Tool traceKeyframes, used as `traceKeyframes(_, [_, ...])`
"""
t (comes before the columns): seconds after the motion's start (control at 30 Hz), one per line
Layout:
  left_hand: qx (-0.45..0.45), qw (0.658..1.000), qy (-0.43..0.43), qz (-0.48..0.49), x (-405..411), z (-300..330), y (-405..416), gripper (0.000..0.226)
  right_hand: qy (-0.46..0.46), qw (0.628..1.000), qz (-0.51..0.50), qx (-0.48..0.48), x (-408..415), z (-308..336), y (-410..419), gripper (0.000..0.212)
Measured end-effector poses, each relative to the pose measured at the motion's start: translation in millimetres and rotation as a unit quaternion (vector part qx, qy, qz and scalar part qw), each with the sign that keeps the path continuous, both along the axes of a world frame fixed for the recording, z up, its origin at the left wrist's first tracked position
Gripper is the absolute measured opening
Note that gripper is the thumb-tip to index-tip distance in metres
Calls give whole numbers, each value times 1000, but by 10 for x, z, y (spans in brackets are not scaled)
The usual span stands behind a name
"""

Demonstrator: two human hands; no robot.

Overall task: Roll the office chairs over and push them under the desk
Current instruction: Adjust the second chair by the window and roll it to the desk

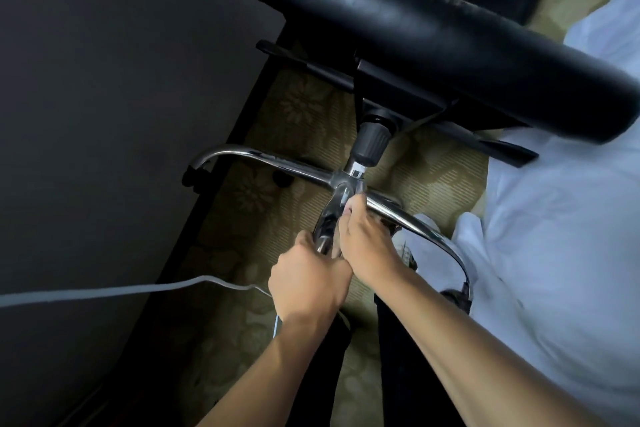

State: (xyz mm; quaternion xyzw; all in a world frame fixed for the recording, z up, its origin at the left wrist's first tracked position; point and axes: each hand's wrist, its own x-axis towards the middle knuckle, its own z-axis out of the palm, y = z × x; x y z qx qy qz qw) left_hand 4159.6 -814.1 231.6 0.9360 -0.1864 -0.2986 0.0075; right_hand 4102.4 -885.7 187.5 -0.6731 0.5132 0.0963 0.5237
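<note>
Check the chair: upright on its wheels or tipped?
Cannot tell for sure. The chair's chrome base is seen side-on, with both hands, left and right, gripping one leg.

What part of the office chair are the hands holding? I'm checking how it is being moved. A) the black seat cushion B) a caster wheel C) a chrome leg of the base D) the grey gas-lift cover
C: the left hand and right hand both close on one chrome leg near the hub, below the seat cushion.
</note>
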Motion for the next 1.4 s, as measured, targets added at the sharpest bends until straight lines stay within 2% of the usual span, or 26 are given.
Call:
traceKeyframes(0.23, [-7, 1000, -7, 7, -14, -8, 505, 29, 14, 998, 39, -42, -2, 62, 459, 10])
traceKeyframes(0.4, [-26, 1000, 1, 7, -21, -25, 638, 37, 19, 1000, 9, -5, 5, 185, 542, 11])
traceKeyframes(0.57, [-37, 999, 14, 10, -10, -88, 910, 33, 57, 997, 28, -37, 31, 204, 804, 6])
traceKeyframes(0.73, [-68, 997, 15, 14, -94, -181, 1353, 34, 62, 998, 8, -20, -26, 199, 1191, 16])
traceKeyframes(0.9, [-100, 995, -5, 20, -142, -286, 1778, 40, 54, 998, 15, -34, -38, 200, 1582, 13])
traceKeyframes(1.03, [-114, 993, -24, 16, -205, -394, 2121, 43, 67, 997, 20, -43, -78, 146, 1915, 24])
traceKeyframes(1.17, [-118, 992, -29, 21, -251, -498, 2476, 42, 84, 990, 85, -79, -187, 138, 2254, 25])
traceKeyframes(1.23, [-117, 992, -35, 20, -258, -579, 2625, 34, 85, 987, 108, -84, -322, 150, 2392, 22])
traceKeyframes(1.3, [-113, 993, -38, 18, -263, -643, 2740, 25, 95, 977, 143, -131, -467, 221, 2482, 24])
traceKeyframes(1.4, [-133, 990, -35, 27, -272, -668, 2855, 24, 69, 957, 171, -225, -611, 396, 2521, 33])
